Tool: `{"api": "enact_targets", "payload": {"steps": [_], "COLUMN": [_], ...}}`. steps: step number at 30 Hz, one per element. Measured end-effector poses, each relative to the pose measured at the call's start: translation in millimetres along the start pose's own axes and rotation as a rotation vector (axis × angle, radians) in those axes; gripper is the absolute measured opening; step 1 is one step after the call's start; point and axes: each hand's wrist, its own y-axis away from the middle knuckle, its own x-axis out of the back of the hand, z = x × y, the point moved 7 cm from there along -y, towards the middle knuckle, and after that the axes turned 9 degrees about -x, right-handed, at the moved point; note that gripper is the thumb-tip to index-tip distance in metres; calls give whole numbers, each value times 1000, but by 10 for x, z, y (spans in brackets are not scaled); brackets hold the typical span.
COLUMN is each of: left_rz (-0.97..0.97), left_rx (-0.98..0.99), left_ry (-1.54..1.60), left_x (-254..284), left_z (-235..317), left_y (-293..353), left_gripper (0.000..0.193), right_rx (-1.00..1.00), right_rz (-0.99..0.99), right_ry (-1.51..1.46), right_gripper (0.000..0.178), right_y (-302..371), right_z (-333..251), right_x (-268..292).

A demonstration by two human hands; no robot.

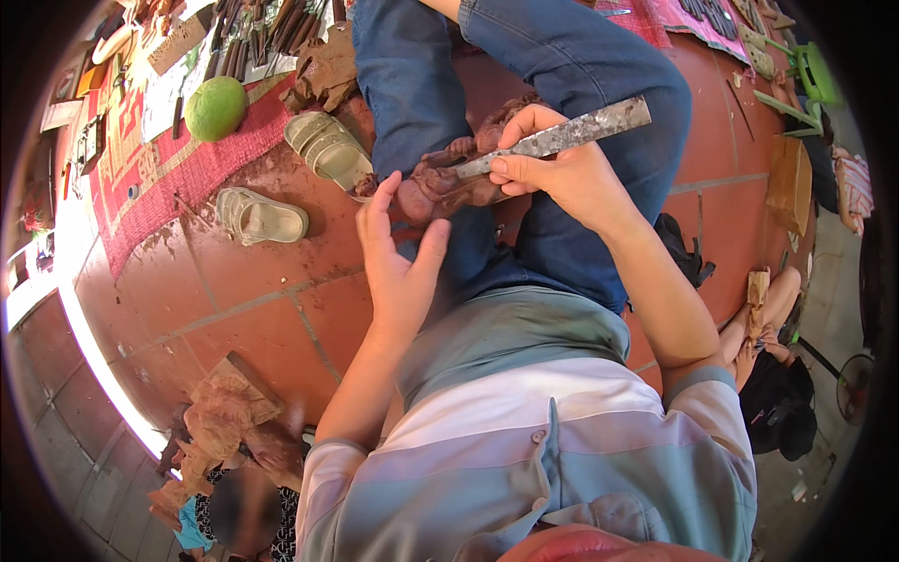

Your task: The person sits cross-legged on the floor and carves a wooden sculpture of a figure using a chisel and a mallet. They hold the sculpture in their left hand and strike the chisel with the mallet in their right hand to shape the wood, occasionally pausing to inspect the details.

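A reddish-brown wooden carving (433, 190) with rounded, figure-like shapes lies across my lap, between my jeans-clad legs. My left hand (398, 267) is at its near left end, thumb and fingers spread to either side of the rounded tip and touching it. In my right hand (557, 173) is a flat, mottled grey metal chisel (590, 128), pinched between thumb and fingers. The chisel's narrow end rests on the carving's surface, while its broad end points up to the right. My right fingers cover part of the carving's far end.
Two beige sandals (262, 217) lie left of my legs. A green round fruit (215, 109) sits on a red mat (140, 225), near many dark-handled tools (290, 26). Rough wood pieces (225, 412) lie lower left. At right are a wood block (789, 185), a green chair (813, 75) and another person's limbs (785, 304).
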Motion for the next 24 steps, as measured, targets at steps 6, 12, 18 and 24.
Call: {"api": "enact_targets", "payload": {"steps": [6,12,18,24], "left_rz": [-65,-32,45,-379], "left_rx": [573,468,137,42], "left_ry": [815,711,112,175], "left_x": [-324,-337,-16,-548], "left_z": [-409,-485,-147,365], "left_y": [97,121,146,186], "left_gripper": [50,45,48,82], "right_rx": [204,135,93,136], "right_rz": [43,14,4,19], "right_ry": [-137,-163,-220,-165], "right_gripper": [8,10,12,11], "right_y": [84,-76,-63,-43], "right_z": [-57,36,59,2], "right_x": [-133,-205,-207,-153]}}
